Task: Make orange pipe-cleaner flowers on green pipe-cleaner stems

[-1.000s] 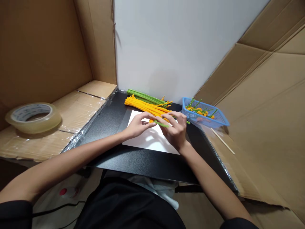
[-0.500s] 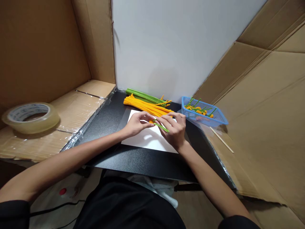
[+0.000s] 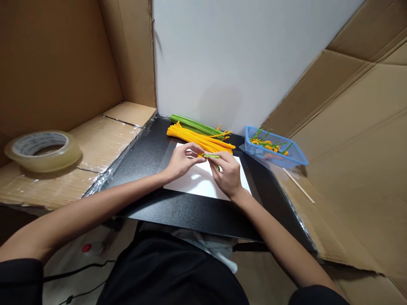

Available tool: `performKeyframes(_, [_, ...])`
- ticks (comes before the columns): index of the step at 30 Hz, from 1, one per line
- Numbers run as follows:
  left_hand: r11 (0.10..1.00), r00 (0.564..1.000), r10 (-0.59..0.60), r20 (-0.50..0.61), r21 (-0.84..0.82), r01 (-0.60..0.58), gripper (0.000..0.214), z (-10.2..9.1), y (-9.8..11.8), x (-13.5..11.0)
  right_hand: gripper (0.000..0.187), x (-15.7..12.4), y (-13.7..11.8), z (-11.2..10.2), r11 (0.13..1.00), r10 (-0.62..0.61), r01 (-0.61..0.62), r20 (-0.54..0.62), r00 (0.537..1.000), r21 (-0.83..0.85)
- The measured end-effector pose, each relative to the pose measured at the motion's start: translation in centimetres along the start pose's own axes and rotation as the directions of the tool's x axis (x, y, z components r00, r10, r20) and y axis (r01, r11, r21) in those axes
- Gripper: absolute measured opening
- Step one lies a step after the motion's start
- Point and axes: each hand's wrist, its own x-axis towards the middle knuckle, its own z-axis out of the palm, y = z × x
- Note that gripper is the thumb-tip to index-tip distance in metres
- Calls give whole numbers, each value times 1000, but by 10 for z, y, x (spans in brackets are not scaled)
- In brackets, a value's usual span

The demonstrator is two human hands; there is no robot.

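Note:
Above a white sheet of paper (image 3: 193,186), both hands meet at a small piece made of pipe cleaners. My left hand (image 3: 182,162) pinches its orange part (image 3: 200,155), mostly hidden by the fingertips. My right hand (image 3: 227,173) is closed on the green pipe cleaner (image 3: 211,156), which is bent, with one end lying across the fingers and another showing below them. Just beyond the hands lies a bundle of orange pipe cleaners (image 3: 197,139). Behind that, against the wall, rests a bundle of green pipe cleaners (image 3: 193,124).
A blue basket (image 3: 299,159) at the right holds several orange-and-green pieces. A thin wooden stick (image 3: 299,185) lies on the cardboard beside the black table (image 3: 178,212). On the left cardboard ledge sits a roll of clear tape (image 3: 68,154). Cardboard walls stand on both sides.
My right fingers have shifted and drawn closer together around the green pipe cleaner, which now lies across them, bent. My left hand keeps its pinch. The view has tilted slightly.

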Motion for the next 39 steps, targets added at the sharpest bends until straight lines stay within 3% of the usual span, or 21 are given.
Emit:
performKeyframes(4, [1000, 1000, -1, 15, 13, 1, 38, 2, 0, -3, 18, 0, -4, -2, 957, 169, -162, -9, 986, 242])
performKeyframes(8, [1000, 1000, 20, 6, 10, -20, 37, 3, 0, -4, 18, 2, -6, -4, 890, 332, -304, -27, 943, 341])
performKeyframes(15, [997, 997, 66, -31, 46, -64, 33, 2, -3, -4, 10, 2, -11, 1, 931, 257, -221, -91, 962, 290])
performKeyframes(20, [999, 999, 39, -6, -29, -39, 32, 6, 2, -7, 10, 0, -5, 4, 910, 315, -272, -96, 944, 314])
performKeyframes(23, [997, 999, 49, -10, -52, -50, 27, 7, 4, -7, 12, 0, -2, 7, 790, 407, -345, -11, 914, 507])
performKeyframes(27, [978, 979, 201, -26, 57, -199, 18, 3, 4, -6, 23, 3, -3, 9, 507, 507, -480, 203, 838, 716])
performKeyframes(30, [869, 905, 424, 31, 266, -417, 10, -3, 7, -5, 29, 7, -4, 6, 248, 563, -540, 334, 756, 804])
performKeyframes(33, [612, 741, 638, 210, 445, -654, 10, -10, 9, -2, 32, 11, -4, 1, 25, 544, -604, 496, 677, 797])
performKeyframes(36, [434, 626, 706, 331, 497, -752, 14, -15, 10, 1, 36, 13, -4, -1, -28, 469, -661, 593, 654, 750])
performKeyframes(39, [271, 541, 756, 370, 575, -772, 9, -19, 12, 4, 34, 12, -5, 1, -22, 499, -644, 567, 655, 764])
